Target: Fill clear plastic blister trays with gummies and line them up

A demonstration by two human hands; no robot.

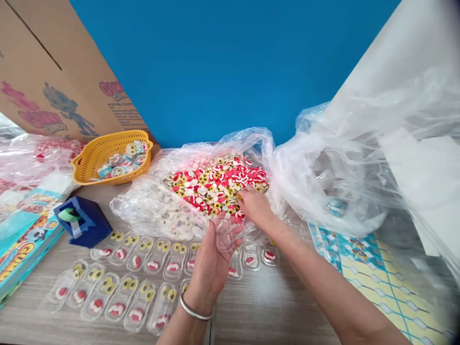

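Note:
My left hand (212,254) is turned palm up, with a clear plastic blister tray (224,237) resting between thumb and fingers. Just beyond it, my right hand (255,206) dips its fingertips into a heap of gummy candies (204,184), pinching at a yellow eye-shaped piece. White-backed eyes and red-and-white mouth shapes make up the heap, which lies in an opened clear plastic bag (151,201). Rows of filled blister trays (128,294) are laid out on the table, showing yellow eyes and a red mouth each. My left forearm covers part of these rows.
At the left stand a yellow basket (88,163) of small wrapped packs, a blue tape dispenser (88,223) and a printed display box (28,244). A cardboard carton (43,57) rises behind. Crumpled clear plastic (334,191) and printed sheets (381,282) lie at the right.

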